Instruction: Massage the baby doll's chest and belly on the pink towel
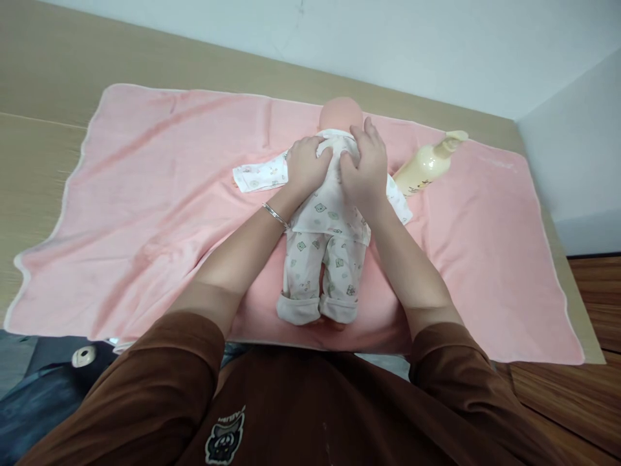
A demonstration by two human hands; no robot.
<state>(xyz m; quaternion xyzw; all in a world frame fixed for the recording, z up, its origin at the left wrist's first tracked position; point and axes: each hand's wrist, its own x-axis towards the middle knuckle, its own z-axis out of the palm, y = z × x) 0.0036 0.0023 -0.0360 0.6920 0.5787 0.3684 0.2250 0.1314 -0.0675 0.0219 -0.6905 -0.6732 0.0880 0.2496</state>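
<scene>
Both forearms slanted up from the lower corners of the frame, elbows bent, and there they were, converging at upper centre, wrists low, thumbs turned in toward each other! One doll (331, 217) was the centrepiece, laid lengthwise from upper centre to lower centre, head at the top, in one patterned top with two sleeves and one pair of trousers with two rolled cuffs. Beneath it, one pink blanket (169, 194) stretched across the table (33, 71); just right of centre, one pump bottle (427, 167) slanted toward the upper right, near the doll's sleeve. Two hands, then, and both on the doll! The left hand (309, 163), one bracelet (275, 217) at its wrist, lay unclenched over the shoulder on the frame's left, thumb on the upper torso. The right hand (366, 167) lay loosely spread on the opposite shoulder, fingers pointing up beside the head, thumb apart, neither hand clenched.
</scene>
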